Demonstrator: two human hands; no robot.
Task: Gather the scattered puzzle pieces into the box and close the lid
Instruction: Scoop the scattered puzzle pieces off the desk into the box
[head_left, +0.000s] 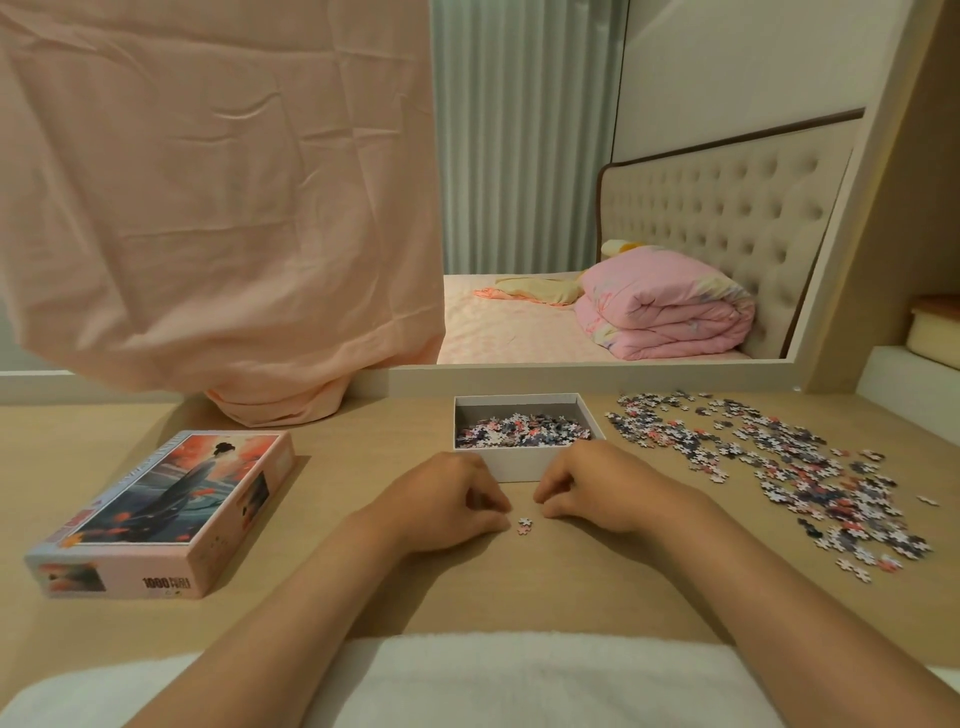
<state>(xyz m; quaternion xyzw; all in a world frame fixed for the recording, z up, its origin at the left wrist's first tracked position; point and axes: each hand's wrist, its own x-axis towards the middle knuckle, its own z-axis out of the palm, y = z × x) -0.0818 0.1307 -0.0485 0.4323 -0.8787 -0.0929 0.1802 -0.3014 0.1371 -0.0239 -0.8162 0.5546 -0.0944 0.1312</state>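
Observation:
An open white box (524, 465) stands on the wooden table (363, 467), partly filled with small puzzle pieces (519, 431). Its pink lid (171, 512), printed with a figure in a long robe, lies picture-up at the left. A wide scatter of loose pieces (779, 462) covers the table to the right of the box. Just in front of the box, my left hand (447, 499) and my right hand (587, 488) rest on the table with curled fingers, holding nothing I can see. Two stray pieces (524, 526) lie between them.
A peach cloth (218, 197) hangs over the left part of a mirror and bunches on the table behind the lid. The mirror (649, 234) reflects a bed with a folded pink quilt. A white towel (519, 680) lies at the near edge.

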